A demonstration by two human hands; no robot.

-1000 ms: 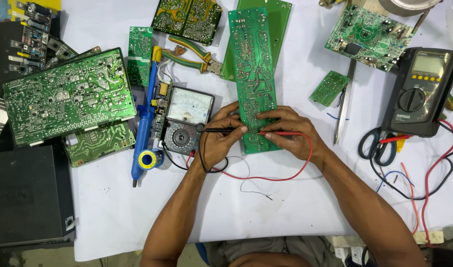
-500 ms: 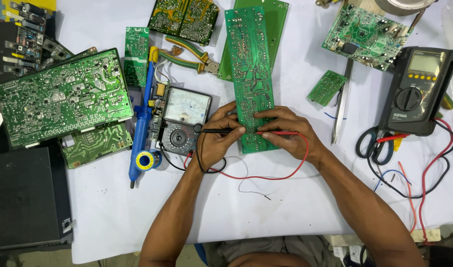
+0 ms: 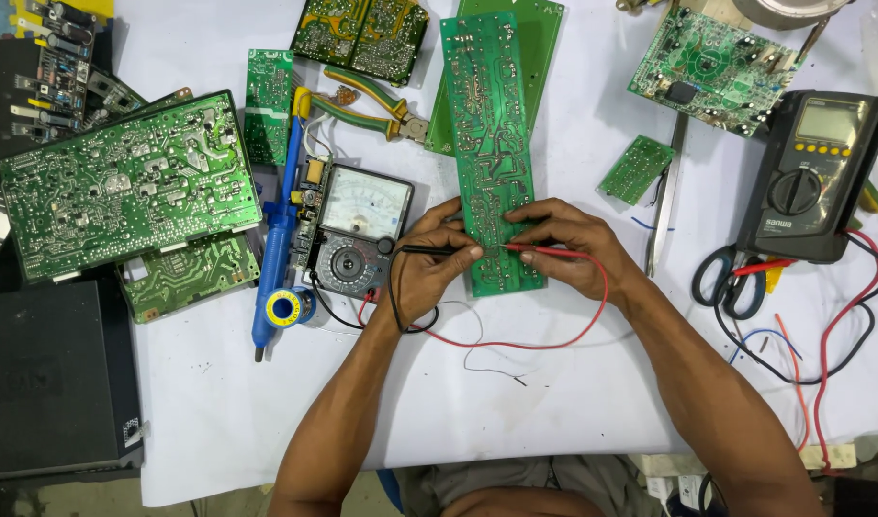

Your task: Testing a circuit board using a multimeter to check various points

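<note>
A long green circuit board [image 3: 492, 134] lies solder side up on the white table. My left hand [image 3: 429, 273] grips a black test probe [image 3: 425, 250] at the board's lower left edge. My right hand [image 3: 568, 247] pinches a red test probe [image 3: 554, 252], its tip on the board's lower part. The two probe tips sit close together on the board. Their black and red leads loop back to an analog multimeter [image 3: 355, 228] lying just left of my left hand.
A blue desoldering pump [image 3: 278, 230] and solder spool [image 3: 284, 308] lie left of the meter. Several green boards [image 3: 123, 182] fill the left and top. A black digital multimeter [image 3: 810, 177], scissors [image 3: 731, 278], tweezers [image 3: 664, 206], pliers [image 3: 362, 101] and loose wires lie around.
Both hands stay on the probes at the board's lower part; the view has only shifted slightly.
</note>
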